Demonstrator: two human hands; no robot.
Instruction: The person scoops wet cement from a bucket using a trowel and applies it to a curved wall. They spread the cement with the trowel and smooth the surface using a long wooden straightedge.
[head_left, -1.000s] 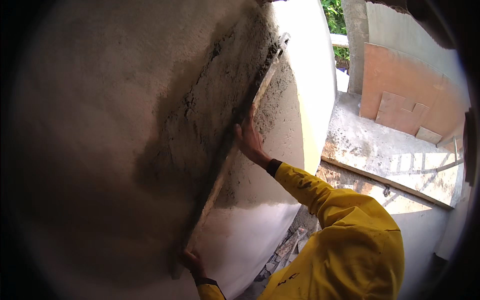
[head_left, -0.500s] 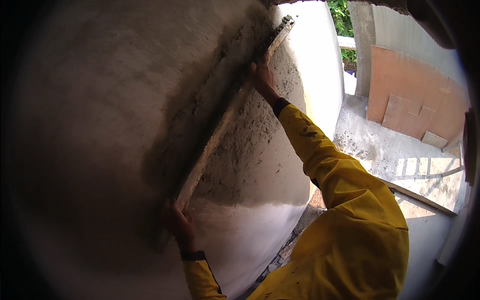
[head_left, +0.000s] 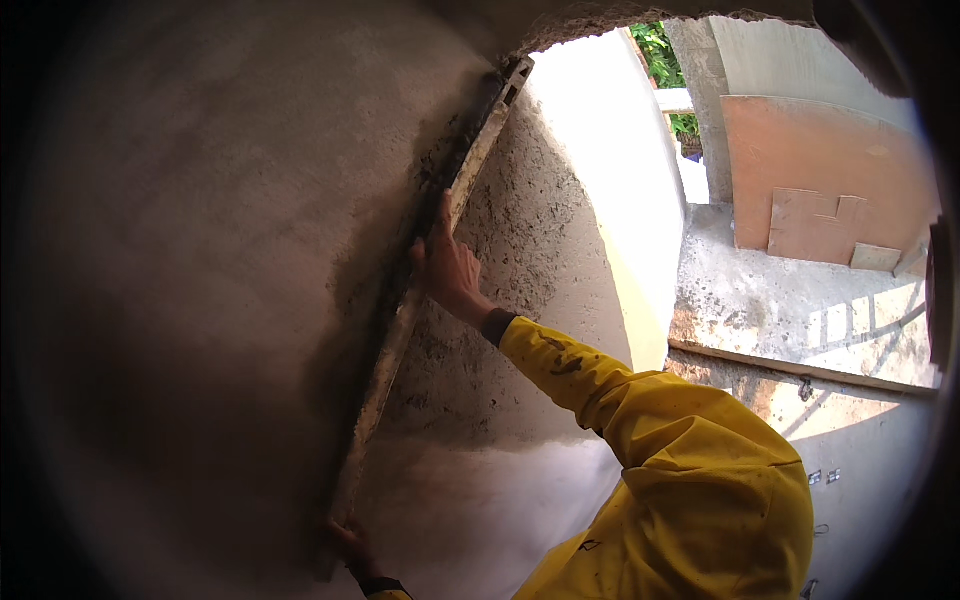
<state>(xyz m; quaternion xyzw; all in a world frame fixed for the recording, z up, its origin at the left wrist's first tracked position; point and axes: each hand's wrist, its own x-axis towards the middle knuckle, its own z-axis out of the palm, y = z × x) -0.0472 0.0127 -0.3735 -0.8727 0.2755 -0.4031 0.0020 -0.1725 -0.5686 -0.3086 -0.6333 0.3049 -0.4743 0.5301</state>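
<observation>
Straightedge steeply tilted, top rightward

Reddish-brown boards lean against a grey wall outside, above a concrete ledge. Green foliage shows beside a grey pillar.

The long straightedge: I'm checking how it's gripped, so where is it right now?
In the head view the straightedge lies slanted against the plastered wall, centre-left, with the right hand near its middle and the left hand at its lower end.
</observation>
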